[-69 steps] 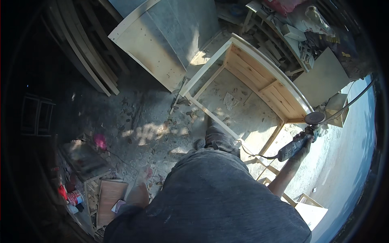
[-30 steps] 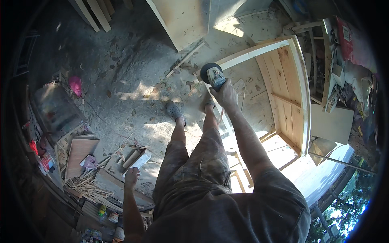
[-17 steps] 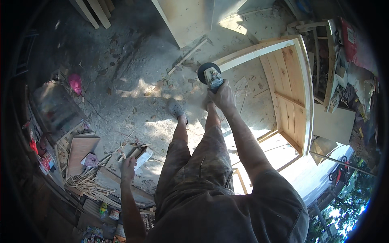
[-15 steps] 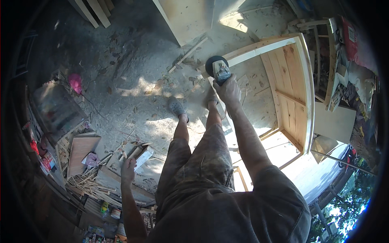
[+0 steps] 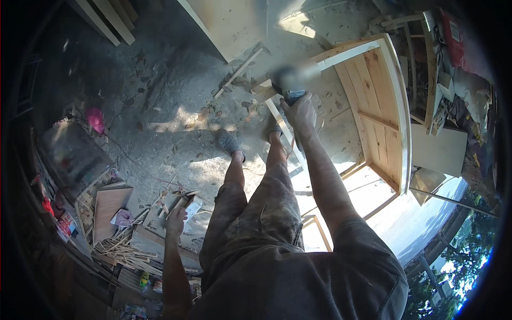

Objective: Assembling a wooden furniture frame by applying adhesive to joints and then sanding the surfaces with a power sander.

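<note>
My right hand (image 5: 300, 112) grips a power sander (image 5: 288, 82), blurred with motion, at the near corner of a pale wooden frame (image 5: 397, 106) lying on the sawdust-covered floor. My right arm stretches down past my legs. My left hand (image 5: 176, 220) hangs at my side, fingers loosely apart and holding nothing, above a heap of wood scraps (image 5: 136, 237). My feet in grey shoes (image 5: 229, 143) stand just left of the frame.
A large plywood panel (image 5: 234, 24) lies beyond the frame, a thin wooden strip (image 5: 239, 72) beside it. Planks (image 5: 104, 18) lean at the upper left. A pink object (image 5: 96, 118) and cluttered boxes sit at left. Shelves and boards (image 5: 442, 144) crowd the right.
My right hand has carried the sander from out at the right side to the frame's near corner, nudging it back and forth. My left hand has risen slightly by the scrap heap.
</note>
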`<state>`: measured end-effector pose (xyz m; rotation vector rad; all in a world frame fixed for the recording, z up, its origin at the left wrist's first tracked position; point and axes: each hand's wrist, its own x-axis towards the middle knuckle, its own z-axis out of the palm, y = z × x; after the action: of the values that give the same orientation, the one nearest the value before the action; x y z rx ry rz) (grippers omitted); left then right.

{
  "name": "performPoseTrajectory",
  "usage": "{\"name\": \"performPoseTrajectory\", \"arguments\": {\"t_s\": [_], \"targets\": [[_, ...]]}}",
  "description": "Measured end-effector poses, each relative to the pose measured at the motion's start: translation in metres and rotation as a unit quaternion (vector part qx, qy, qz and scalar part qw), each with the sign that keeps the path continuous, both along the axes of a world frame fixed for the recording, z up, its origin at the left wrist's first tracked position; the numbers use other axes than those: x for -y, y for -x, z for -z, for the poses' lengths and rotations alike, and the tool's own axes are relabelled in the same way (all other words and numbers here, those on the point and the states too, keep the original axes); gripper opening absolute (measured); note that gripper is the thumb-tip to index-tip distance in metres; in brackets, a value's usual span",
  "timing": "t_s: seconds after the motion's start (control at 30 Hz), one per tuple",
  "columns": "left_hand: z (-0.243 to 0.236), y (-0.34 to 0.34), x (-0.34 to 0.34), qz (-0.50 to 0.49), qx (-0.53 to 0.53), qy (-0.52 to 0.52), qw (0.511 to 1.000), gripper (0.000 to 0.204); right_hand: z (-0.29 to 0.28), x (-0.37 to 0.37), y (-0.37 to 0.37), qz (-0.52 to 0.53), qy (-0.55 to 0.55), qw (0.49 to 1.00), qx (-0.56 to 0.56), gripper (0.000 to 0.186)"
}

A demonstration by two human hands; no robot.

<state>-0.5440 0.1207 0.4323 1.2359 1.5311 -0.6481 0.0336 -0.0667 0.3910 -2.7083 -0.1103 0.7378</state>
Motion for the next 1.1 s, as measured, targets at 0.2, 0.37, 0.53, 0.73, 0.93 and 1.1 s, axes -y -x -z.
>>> {"name": "performPoseTrajectory", "arguments": {"t_s": [0.2, 0.37, 0.53, 0.73, 0.93, 1.1], "targets": [[0.001, -0.053, -0.033, -0.01, 0.067, -0.043, 0.997, 0.032, 0.002, 0.006, 0.029, -0.125, -0.014, 0.991, -0.045, 0.073], [-0.007, -0.077, -0.033, 0.043, 0.064, -0.063, 0.995, 0.034, -0.004, 0.044, -0.071, 0.032, 0.042, 0.998, 0.047, 0.075], [0.012, -0.049, -0.013, -0.002, 0.018, -0.019, 1.0, 0.03, -0.002, 0.022, -0.071, 0.02, 0.013, 0.999, 0.034, 0.082], [0.038, -0.035, 0.008, -0.003, -0.053, 0.05, 0.997, 0.036, 0.004, 0.006, 0.014, -0.143, -0.024, 0.987, -0.073, 0.081], [0.051, -0.104, -0.008, -0.029, 0.047, 0.062, 0.997, 0.025, -0.01, 0.059, -0.084, -0.055, 0.019, 0.998, -0.028, 0.076], [0.06, -0.208, -0.009, 0.093, 0.033, 0.008, 0.995, 0.035, 0.007, 0.113, -0.202, 0.088, 0.046, 0.994, 0.045, 0.078]]}}
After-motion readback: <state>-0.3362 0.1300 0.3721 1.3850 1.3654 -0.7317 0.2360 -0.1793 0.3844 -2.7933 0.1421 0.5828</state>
